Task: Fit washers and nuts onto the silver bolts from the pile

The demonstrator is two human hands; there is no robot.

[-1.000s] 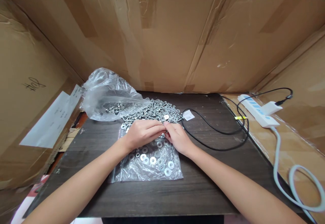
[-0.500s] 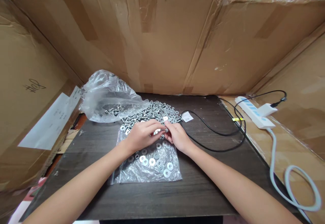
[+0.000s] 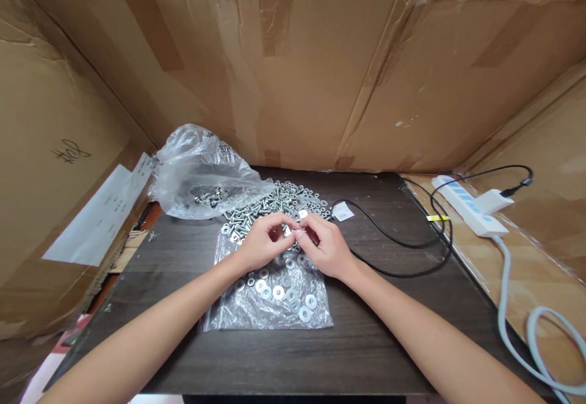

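Note:
My left hand [image 3: 264, 242] and my right hand [image 3: 326, 244] meet at the fingertips over the near side of a pile of bolts [image 3: 256, 211]. Thumb and fingers of each hand are pinched together; whatever small piece they grip is hidden between them. Behind and around the fingers lie silvery bolts, with nuts and small washers [image 3: 320, 204] at the pile's right side. Below my hands, a clear zip bag [image 3: 229, 313] lies flat, with several large flat washers [image 3: 278, 293] on or in it; I cannot tell which.
A crumpled clear plastic bag [image 3: 196, 160] with more bolts stands at the back left. To the right are a white paper label [image 3: 342, 211], a looped black cable [image 3: 389, 274] and a white power strip [image 3: 471, 212]. Cardboard walls [image 3: 315, 86] surround the dark tabletop [image 3: 274, 367].
Both hands have turned at the wrists, bringing the thumbs up to the meeting fingertips. A small metal piece glimpsed between the fingers is now covered. The whole view has shifted slightly.

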